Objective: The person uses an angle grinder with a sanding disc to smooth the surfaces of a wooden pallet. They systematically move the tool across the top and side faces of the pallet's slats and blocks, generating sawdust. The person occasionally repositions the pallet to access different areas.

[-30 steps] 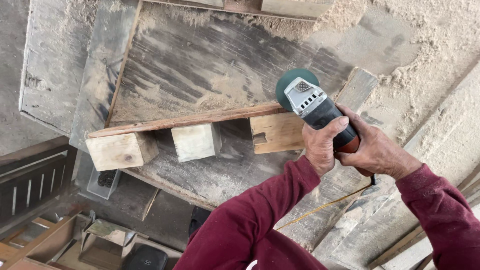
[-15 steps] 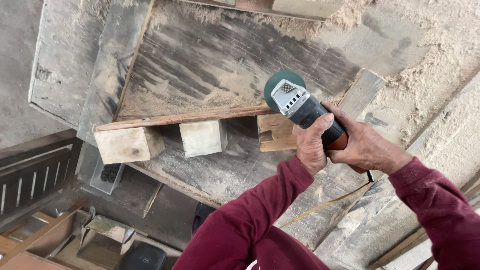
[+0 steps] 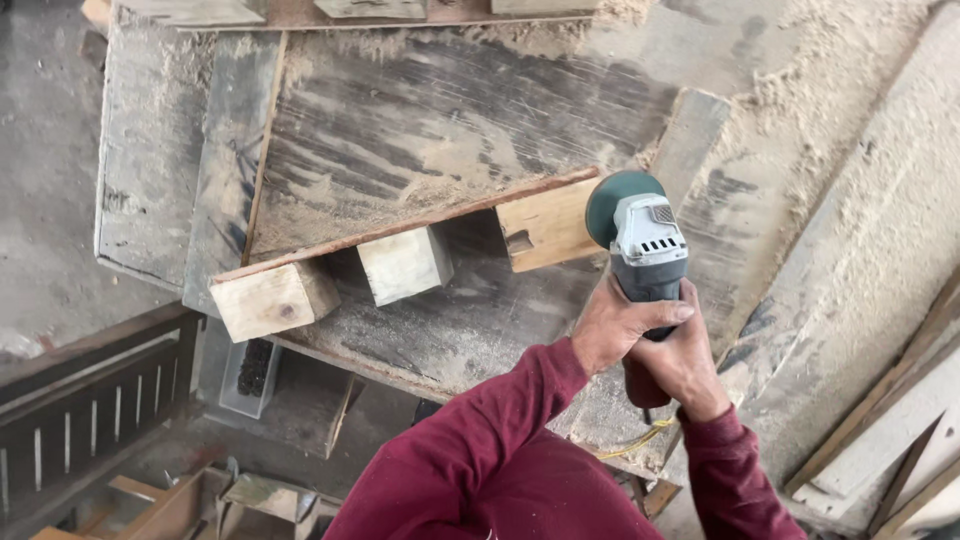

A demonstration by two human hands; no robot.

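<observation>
Grinder (image 3: 648, 250) gripped in both fists: my left hand (image 3: 625, 325) wraps the body, right hand (image 3: 685, 365) closed on the rear handle just behind. Disc sits against the right wood block (image 3: 545, 228) on the dusty workbench (image 3: 450, 120). Small tray (image 3: 250, 375) below holds dark bits, too small to tell.

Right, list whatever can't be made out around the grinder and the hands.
Head view only:
- Grinder disc face: hidden under the tool's own head; contact with the light wood block cannot be told.
- Grinder handle: covered by the left hand and right hand.
- Yellow cord: disappears behind the sleeve.
- Contents of the grey tray: too small.
</observation>
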